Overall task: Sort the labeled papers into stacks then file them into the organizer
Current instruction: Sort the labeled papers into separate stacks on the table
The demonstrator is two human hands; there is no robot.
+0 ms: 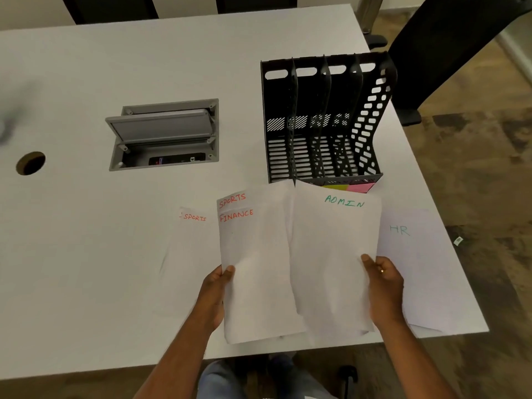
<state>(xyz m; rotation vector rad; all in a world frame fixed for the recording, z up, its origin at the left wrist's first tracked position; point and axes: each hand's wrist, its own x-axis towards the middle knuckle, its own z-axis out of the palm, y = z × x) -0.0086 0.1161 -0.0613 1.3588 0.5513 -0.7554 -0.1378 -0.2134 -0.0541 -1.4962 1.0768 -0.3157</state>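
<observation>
White and broad, the surface (86, 254) fills most of our view, with patterned brown flooring (489, 168) to its right and a dark chair (449, 38) beyond the far corner. We hold papers in both hands above the near edge: our left hand (214, 292) pinches a sheaf (253, 269) whose top sheet reads FINANCE in red, with a sheet marked SPORTS showing just behind it, while our right hand (384, 286), a ring on one finger, grips a sheet lettered ADMIN (334, 254) in green. Both grips are closed on paper, thumbs on the front faces. Flat on the surface lie a sheet marked SPORTS (190, 240) to the left of the held sheaf and a sheet marked HR (417, 260) to the right, near the surface's edge. Behind the papers stands the black slotted organizer (322, 119), its four compartments holding no papers, with yellow and pink sticky notes (349, 187) at its front lip. Further left, a grey cable box (164, 133) sits open in the surface, beside a round grommet hole (30, 163)
</observation>
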